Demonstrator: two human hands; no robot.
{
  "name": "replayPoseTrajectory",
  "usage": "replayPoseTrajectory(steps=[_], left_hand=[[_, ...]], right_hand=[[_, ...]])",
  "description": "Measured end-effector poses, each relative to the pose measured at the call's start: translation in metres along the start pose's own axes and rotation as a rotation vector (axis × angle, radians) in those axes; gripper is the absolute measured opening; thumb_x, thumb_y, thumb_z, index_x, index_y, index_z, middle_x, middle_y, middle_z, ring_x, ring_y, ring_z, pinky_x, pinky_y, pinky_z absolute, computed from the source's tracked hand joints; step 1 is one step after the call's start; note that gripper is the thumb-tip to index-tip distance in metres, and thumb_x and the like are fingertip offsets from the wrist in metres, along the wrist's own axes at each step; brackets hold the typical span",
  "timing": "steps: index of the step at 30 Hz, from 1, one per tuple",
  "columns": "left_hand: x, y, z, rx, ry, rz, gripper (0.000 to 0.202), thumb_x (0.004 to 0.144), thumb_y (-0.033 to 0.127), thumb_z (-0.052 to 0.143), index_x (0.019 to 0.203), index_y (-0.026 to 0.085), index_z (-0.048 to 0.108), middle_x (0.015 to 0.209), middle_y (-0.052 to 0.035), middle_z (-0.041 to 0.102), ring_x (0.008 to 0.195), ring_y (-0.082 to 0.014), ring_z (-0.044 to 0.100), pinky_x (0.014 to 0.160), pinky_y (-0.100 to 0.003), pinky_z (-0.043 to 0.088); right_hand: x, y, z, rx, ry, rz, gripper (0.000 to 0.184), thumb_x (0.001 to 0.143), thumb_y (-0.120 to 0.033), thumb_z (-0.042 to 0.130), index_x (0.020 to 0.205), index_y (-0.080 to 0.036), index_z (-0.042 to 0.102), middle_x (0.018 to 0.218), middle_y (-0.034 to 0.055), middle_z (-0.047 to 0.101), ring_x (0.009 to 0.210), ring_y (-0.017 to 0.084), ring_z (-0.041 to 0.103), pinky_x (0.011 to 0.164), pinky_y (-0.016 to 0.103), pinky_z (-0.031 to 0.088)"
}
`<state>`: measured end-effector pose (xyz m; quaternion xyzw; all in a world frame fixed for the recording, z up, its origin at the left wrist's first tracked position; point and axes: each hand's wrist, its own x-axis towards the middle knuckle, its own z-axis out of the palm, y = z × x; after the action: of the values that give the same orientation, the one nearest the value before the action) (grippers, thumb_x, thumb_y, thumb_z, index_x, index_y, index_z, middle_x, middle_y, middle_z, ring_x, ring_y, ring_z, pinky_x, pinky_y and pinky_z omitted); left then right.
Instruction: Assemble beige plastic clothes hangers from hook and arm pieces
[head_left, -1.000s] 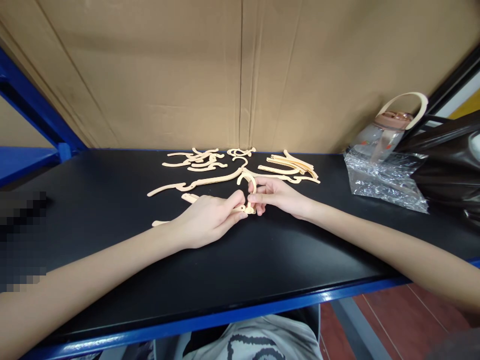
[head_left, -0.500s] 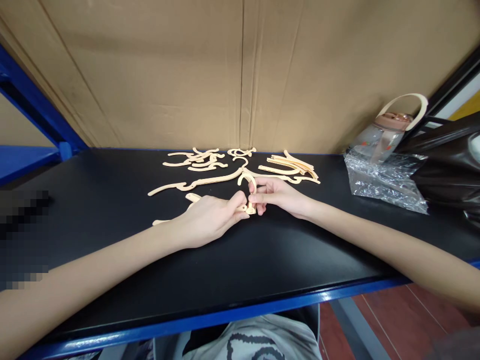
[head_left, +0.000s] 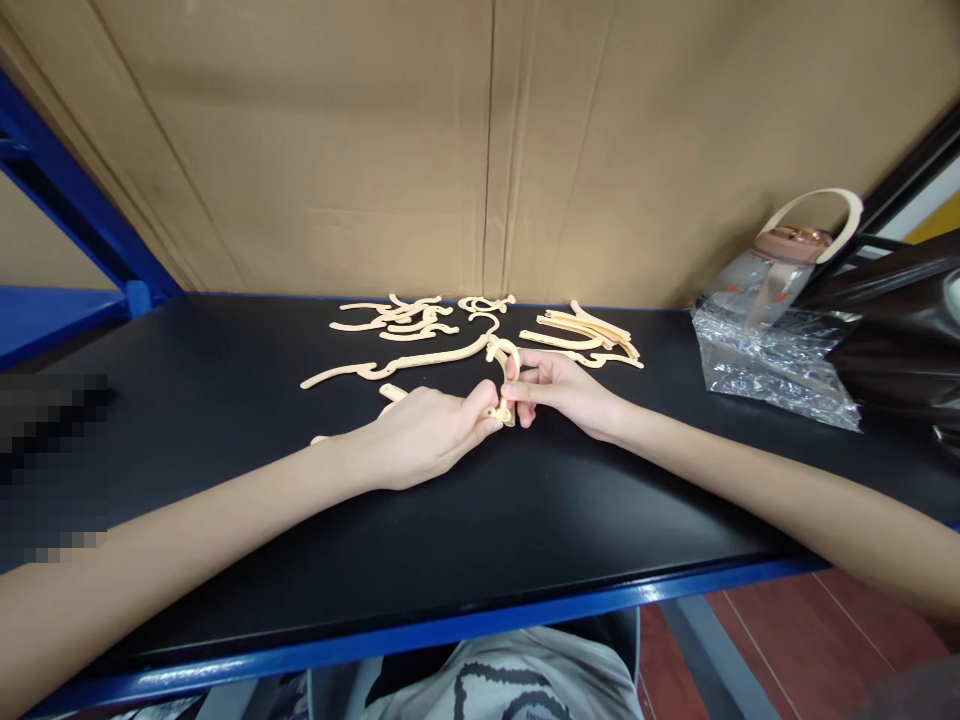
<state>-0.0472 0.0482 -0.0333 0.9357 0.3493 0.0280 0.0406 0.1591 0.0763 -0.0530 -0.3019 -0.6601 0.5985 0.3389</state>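
Pinched beige hook piece [head_left: 512, 358] from 2 sides with left hand [head_left: 427, 435] and right hand [head_left: 559, 392], propping it upright just in front of the loose hanger parts [head_left: 405, 320].

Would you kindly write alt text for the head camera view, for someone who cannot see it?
A left hand and right hand meet over a black table, pinching one pale hook-shaped piece between their fingertips. More pale curved pieces lie behind them before a cardboard wall; a clear bottle sits at the right.
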Motion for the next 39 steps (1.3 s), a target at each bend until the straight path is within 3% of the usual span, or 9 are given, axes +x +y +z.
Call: replayPoseTrajectory(steps=[6, 22, 28, 39], left_hand=[[-0.001, 0.004, -0.003, 0.003, -0.04, -0.055, 0.024, 0.1, 0.037, 0.019, 0.094, 0.022, 0.036, 0.06, 0.0036, 0.052, 0.048, -0.019, 0.052, 0.045, -0.027, 0.022], [0.0, 0.005, -0.001, -0.053, -0.088, -0.138, 0.025, 0.098, 0.042, 0.018, 0.095, 0.023, 0.034, 0.07, -0.0002, 0.06, 0.053, -0.0223, 0.057, 0.047, -0.028, 0.031], [0.0, 0.008, 0.0, -0.039, -0.054, -0.219, 0.027, 0.098, 0.045, 0.019, 0.098, 0.023, 0.035, 0.069, -0.0012, 0.064, 0.056, -0.0259, 0.061, 0.047, -0.03, 0.033], [-0.003, 0.008, 0.005, -0.038, 0.016, -0.195, 0.026, 0.098, 0.044, 0.022, 0.107, 0.024, 0.036, 0.079, -0.0023, 0.068, 0.061, -0.0276, 0.065, 0.053, -0.032, 0.04]], right_hand=[[0.001, -0.001, 0.002, -0.018, 0.005, 0.002, 0.028, 0.078, -0.034, 0.072, 0.077, -0.018, 0.049, 0.065, -0.0033, 0.067, 0.049, 0.007, 0.061, 0.051, 0.018, 0.044], [0.002, 0.0, 0.005, -0.025, 0.021, -0.008, 0.031, 0.075, -0.036, 0.073, 0.077, -0.018, 0.047, 0.065, -0.0036, 0.067, 0.047, 0.01, 0.063, 0.05, 0.02, 0.048], [-0.002, 0.002, 0.008, -0.08, 0.09, -0.045, 0.031, 0.077, -0.037, 0.071, 0.076, -0.019, 0.045, 0.065, -0.0037, 0.066, 0.046, 0.009, 0.062, 0.047, 0.02, 0.048], [0.001, 0.004, 0.005, -0.132, 0.077, -0.021, 0.025, 0.078, -0.034, 0.069, 0.079, -0.018, 0.049, 0.065, -0.0029, 0.065, 0.047, 0.009, 0.061, 0.049, 0.02, 0.049]])
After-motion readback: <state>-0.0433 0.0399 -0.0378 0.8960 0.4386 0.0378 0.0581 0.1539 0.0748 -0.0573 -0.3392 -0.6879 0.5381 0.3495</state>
